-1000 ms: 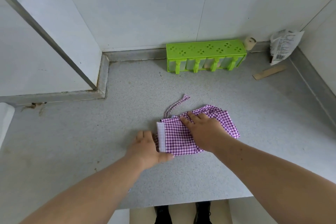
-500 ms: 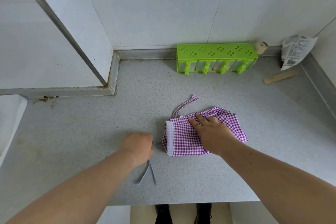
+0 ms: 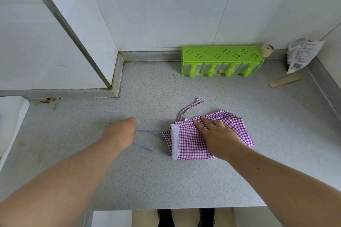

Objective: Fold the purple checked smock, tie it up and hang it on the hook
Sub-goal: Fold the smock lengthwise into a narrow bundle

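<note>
The purple checked smock [image 3: 188,145] lies folded into a small bundle on the grey counter [image 3: 166,180], a white band along its left edge. My right hand [image 3: 215,134] presses flat on top of it, fingers spread. My left hand [image 3: 121,132] is left of the bundle, curled round a pale tie string [image 3: 147,131] that runs from the smock's left side; the string is blurred. A second checked string [image 3: 190,108] trails off toward the back. No hook is in view.
A green spice rack [image 3: 221,61] stands against the back wall. A white packet [image 3: 300,51] leans in the right corner, a wooden strip [image 3: 286,80] lies before it. A white sink edge [image 3: 11,116] is at the left. The counter's front edge runs below my arms.
My left hand has moved away from the bundle's left edge to the left, drawing a pale tie string out from the smock. My right hand has stayed pressed on the bundle.
</note>
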A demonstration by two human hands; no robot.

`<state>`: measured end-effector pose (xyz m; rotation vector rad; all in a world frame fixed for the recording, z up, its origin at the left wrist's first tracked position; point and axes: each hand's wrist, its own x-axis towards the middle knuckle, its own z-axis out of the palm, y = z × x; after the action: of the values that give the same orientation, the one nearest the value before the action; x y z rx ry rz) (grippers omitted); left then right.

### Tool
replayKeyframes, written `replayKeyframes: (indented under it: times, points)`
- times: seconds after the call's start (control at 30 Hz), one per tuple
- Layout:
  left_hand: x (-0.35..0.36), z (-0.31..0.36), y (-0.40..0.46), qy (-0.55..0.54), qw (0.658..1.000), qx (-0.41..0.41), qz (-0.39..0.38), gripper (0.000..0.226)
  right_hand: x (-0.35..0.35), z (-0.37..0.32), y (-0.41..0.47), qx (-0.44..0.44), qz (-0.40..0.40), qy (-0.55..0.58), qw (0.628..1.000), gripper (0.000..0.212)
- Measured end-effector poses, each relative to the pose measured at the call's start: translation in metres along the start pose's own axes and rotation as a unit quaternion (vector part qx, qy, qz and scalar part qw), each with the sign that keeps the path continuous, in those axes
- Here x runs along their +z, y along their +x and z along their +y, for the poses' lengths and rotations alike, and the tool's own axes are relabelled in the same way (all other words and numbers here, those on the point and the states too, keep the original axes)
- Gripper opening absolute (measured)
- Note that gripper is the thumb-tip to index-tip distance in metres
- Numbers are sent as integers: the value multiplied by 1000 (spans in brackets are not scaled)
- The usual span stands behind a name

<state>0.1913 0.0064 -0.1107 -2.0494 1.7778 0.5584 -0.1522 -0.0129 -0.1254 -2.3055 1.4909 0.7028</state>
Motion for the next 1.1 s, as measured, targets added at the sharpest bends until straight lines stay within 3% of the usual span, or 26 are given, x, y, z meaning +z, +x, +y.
replayKeyframes:
  times: [0.13,0.2,0.27,0.33,0.43,0.57,0.77,1.1]
  points:
    - [-18,-4,3,49,997,-14,-50,22,0,0,0,-1,1,-2,1000,86]
    - [-24,8,3,47,999,-3,-17,33,-2,-1,-1,-1,6,-11,1000,88]
    - [-27,33,-2,22,995,76,65,43,-2,-2,-1,-2,9,-19,1000,88]
    - [-27,73,-14,-1,970,215,111,47,-2,-1,0,-2,13,-20,1000,88]
    - [-9,139,-29,4,941,332,63,62,-5,3,2,-9,36,-16,999,76]
    - [29,182,-23,54,961,272,-6,78,-7,16,2,-20,59,-10,998,68]
    - [48,176,-10,31,974,224,-9,84,0,49,5,-30,95,28,995,53]
    - [57,170,-2,-67,977,186,77,57,4,53,7,17,113,116,987,28]
